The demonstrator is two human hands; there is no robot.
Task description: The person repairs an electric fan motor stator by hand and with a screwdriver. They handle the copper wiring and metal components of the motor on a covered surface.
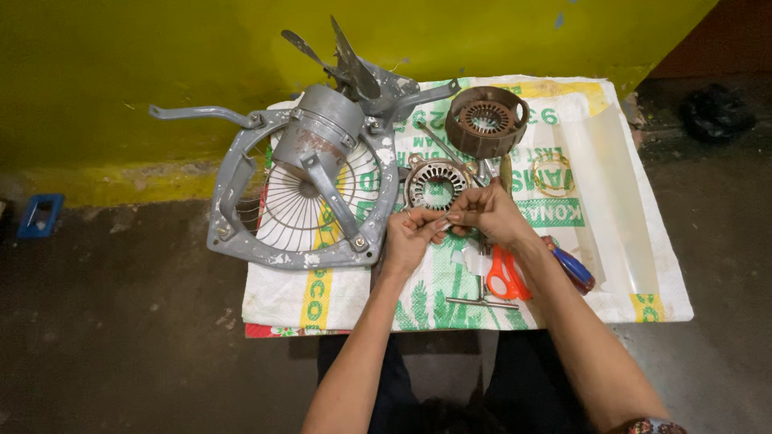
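Grey cast metal fills the left of my view: an exhaust fan frame with its wire guard lies on a printed woven sack, the motor housing still bolted across it and the blades standing behind. I judge the dismantling well advanced. A rusty brown end cover sits apart near the wall, the round stator core lies bare just beyond my hands, and a thin copper-coloured ring rests to the right of it. What is left I cannot read from here; the housing on the frame looks unopened at this end.

My left hand and right hand meet over the sack, just in front of the stator core. Both have thumb and fingertips pressed together on a small pale strip, maybe tape or insulating paper, held between them; it is too small to tell which. The other fingers curl loosely in.

Under my right wrist lie orange-handled scissors, a blue-and-red-handled screwdriver beside them, and a T-shaped metal tool nearer me. A clear plastic sheet curls along the sack's right side.
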